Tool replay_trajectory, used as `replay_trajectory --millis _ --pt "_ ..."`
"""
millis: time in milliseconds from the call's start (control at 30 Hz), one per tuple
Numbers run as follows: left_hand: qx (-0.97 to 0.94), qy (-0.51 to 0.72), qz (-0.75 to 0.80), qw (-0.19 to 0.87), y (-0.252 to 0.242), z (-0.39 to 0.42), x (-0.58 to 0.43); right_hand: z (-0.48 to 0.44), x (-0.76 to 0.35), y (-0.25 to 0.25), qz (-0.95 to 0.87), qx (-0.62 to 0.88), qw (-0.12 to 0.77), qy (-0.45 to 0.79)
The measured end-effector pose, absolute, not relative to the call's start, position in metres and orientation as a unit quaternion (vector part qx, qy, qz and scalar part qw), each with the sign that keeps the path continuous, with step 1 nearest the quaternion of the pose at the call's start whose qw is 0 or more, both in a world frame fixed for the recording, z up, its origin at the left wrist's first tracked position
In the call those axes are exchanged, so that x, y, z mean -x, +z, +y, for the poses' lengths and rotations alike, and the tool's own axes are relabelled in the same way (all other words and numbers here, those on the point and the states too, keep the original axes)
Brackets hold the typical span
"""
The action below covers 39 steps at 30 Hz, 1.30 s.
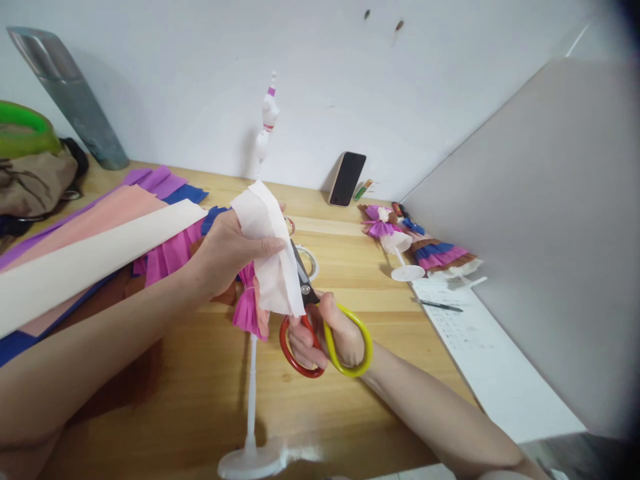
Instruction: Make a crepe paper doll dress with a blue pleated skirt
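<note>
My left hand (pixel 237 250) pinches a folded piece of white crepe paper (pixel 273 267) between thumb and fingers, holding it up over the table. My right hand (pixel 330 333) grips scissors (pixel 306 290) with one red and one yellow handle loop. Their dark blades point upward along the paper's right edge; whether they touch it is hard to tell. Behind the paper stands a white dress-form figure (pixel 269 113) on a thin stem with a round base (pixel 253 460). Gathered magenta and peach crepe paper (pixel 249 307) hangs around its stem, partly hidden by the white paper.
Layered crepe paper strips (pixel 100 257) lie at left, near a grey bottle (pixel 70 97) and a bag (pixel 37 177). A tape roll (pixel 307 261) sits behind the scissors. A phone (pixel 349 179) leans on the wall. Two paper-dressed figures, paper sheets (pixel 480 353) and a pen (pixel 441 305) are at right.
</note>
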<state>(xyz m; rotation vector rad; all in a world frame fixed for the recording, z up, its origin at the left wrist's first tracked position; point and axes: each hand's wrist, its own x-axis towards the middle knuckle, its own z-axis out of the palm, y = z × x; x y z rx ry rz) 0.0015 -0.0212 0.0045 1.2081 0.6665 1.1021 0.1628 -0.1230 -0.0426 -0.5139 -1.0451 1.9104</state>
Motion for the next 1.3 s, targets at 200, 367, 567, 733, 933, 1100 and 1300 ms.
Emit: replay_trajectory --millis 200,367,567,733,933,1100,1300 --pt "-0.532 0.48 0.293 0.633 0.005 -0.023 -0.004 -0.122 -0.165 -0.042 -0.433 0.188 0.415 0.778" --pt "-0.546 0.461 0.301 0.631 0.006 -0.027 -0.005 -0.121 -0.165 -0.039 -0.436 0.202 0.431 0.763" --pt "-0.524 0.449 0.309 0.655 0.009 -0.031 -0.007 -0.121 -0.164 -0.038 -0.43 0.189 0.434 0.768" --pt "-0.524 0.44 0.327 0.652 0.011 -0.032 -0.007 -0.119 -0.165 -0.044 -0.429 0.164 0.42 0.783" --pt "-0.53 0.46 0.324 0.635 0.009 -0.03 -0.007 -0.119 -0.164 -0.046 -0.412 0.138 0.429 0.792" --pt "-0.54 0.457 0.314 0.633 0.007 -0.029 -0.006 -0.12 -0.165 -0.045 -0.392 0.147 0.411 0.81" --pt "-0.547 0.456 0.322 0.624 0.008 -0.03 -0.006 -0.12 -0.168 -0.043 -0.399 0.162 0.387 0.815"
